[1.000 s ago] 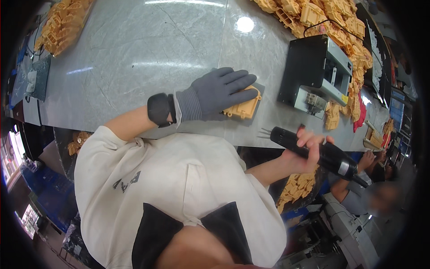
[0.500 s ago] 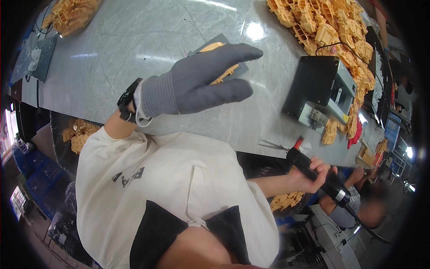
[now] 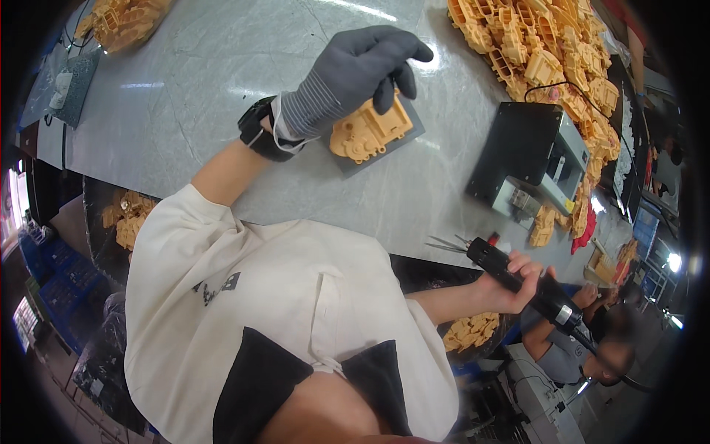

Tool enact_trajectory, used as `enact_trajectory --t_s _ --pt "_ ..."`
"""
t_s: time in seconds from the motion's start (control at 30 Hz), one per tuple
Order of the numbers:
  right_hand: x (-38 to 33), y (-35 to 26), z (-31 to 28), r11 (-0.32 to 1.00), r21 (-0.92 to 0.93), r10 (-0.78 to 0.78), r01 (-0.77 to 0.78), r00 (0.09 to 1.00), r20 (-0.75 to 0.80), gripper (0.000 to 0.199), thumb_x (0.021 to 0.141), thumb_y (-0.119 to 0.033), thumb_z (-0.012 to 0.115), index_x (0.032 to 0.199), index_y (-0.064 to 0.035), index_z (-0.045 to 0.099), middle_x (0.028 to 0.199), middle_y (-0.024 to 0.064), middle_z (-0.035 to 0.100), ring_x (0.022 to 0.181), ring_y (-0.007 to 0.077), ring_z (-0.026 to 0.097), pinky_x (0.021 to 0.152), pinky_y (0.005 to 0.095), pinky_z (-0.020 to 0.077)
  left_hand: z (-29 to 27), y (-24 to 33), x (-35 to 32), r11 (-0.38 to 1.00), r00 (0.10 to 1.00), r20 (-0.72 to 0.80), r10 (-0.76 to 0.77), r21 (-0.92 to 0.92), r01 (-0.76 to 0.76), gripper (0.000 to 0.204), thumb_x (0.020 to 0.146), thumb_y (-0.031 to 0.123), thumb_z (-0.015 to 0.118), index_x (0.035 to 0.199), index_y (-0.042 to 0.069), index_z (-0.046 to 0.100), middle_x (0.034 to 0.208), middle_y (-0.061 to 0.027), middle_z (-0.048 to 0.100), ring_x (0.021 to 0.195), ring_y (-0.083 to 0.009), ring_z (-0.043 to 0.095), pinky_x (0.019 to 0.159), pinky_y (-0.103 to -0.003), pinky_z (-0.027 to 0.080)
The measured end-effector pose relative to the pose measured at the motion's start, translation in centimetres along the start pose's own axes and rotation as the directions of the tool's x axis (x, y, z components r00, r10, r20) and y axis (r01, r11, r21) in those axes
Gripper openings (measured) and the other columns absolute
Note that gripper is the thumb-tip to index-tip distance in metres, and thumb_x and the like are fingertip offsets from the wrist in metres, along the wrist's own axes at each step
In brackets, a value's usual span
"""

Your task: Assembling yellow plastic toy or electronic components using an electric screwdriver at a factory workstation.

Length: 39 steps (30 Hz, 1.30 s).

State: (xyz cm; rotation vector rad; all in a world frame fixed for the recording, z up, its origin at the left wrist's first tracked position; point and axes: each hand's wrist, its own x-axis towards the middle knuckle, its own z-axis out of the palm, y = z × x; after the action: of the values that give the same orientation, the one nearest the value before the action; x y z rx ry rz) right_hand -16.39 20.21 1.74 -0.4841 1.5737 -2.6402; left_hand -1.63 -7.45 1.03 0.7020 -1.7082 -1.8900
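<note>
One orange part (image 3: 370,132) lies on the grey pad (image 3: 416,132) on the table (image 3: 214,111), partly beneath the gloved left hand (image 3: 370,70); the left fingers stand apart and part bent, with nothing seen clamped between them; whether they touch the part cannot be told; the bare right hand (image 3: 515,287) is clamped around a black tool (image 3: 556,305), its thin metal prongs well apart from the part; placement on the pad is done, tool contact is absent, and completion of any work on the part cannot be judged; like parts lie loose in a large heap (image 3: 536,59) beyond the machine (image 3: 510,144) and a second heap (image 3: 129,22) at upper left; whether these are worked cannot be told; below the table edge, a dark left bin (image 3: 96,251) and a dark right bin (image 3: 504,337) hold similar parts; contents of the blue crates (image 3: 66,277) are unclear.
</note>
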Motion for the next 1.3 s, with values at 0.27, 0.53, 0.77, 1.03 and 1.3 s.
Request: enact_trajectory --t_s 0.27,0.53,0.77,1.03,1.3 --pt "-1.9 3.9 7.6 0.964 -0.011 0.255 -0.265 0.917 0.308 0.049 0.065 0.0 0.055 0.112 0.0031 0.041 0.059 0.0061 0.046 0.043 0.0143 0.044 0.048 0.0269 0.04 -0.1 -1.7 0.5 0.475 0.944 0.324 0.061 -0.841 0.258 0.043 0.096 0.031 0.023 0.102 0.002 0.053 0.04 0.0023 0.029 0.031 -0.0056 0.024 0.033 -0.02 0.024" --pt "-1.0 6.8 10.3 0.826 -0.383 0.56 -0.414 0.686 0.465 0.049 0.066 0.008 0.062 0.111 0.0051 0.045 0.064 0.0053 0.054 0.049 0.0101 0.051 0.049 0.0218 0.0425 2.6 -1.4 2.0 0.218 0.9 0.421 0.112 -0.894 0.391 0.036 0.094 0.034 0.029 0.094 0.007 0.052 0.045 0.0058 0.032 0.031 -0.0051 0.024 0.036 -0.023 0.02" --pt "-0.7 7.0 10.2 0.848 -0.369 0.518 -0.38 0.737 0.433 0.036 0.064 0.01 0.062 0.098 0.0051 0.051 0.093 0.0124 0.059 0.055 0.0105 0.054 0.051 0.0217 0.0453 3.1 -5.5 2.9 0.449 0.936 0.324 -0.139 -0.821 0.351 0.041 0.093 0.037 0.029 0.094 0.007 0.057 0.045 0.0032 0.034 0.032 -0.007 0.025 0.038 -0.023 0.025" --pt "-1.4 4.6 6.7 0.831 -0.387 0.542 -0.399 0.737 0.404 0.042 0.064 0.006 0.062 0.103 0.0027 0.047 0.09 0.0179 0.057 0.053 0.0131 0.052 0.05 0.0235 0.0446 2.9 -1.8 0.8 0.001 0.87 0.476 0.133 -0.877 0.48 0.039 0.093 0.038 0.029 0.095 0.01 0.056 0.046 0.0044 0.036 0.033 -0.0076 0.027 0.04 -0.025 0.022" --pt "-1.3 2.9 6.2 0.835 -0.325 0.534 -0.445 0.799 0.276 0.047 0.062 0.008 0.063 0.105 0.0017 0.046 0.082 0.0164 0.059 0.051 0.0152 0.053 0.05 0.0244 0.0452 0.9 -1.2 1.9 0.28 0.945 0.326 -0.022 -0.905 0.319 0.035 0.091 0.044 0.032 0.085 0.015 0.051 0.045 0.0056 0.033 0.035 -0.0064 0.024 0.039 -0.023 0.019"
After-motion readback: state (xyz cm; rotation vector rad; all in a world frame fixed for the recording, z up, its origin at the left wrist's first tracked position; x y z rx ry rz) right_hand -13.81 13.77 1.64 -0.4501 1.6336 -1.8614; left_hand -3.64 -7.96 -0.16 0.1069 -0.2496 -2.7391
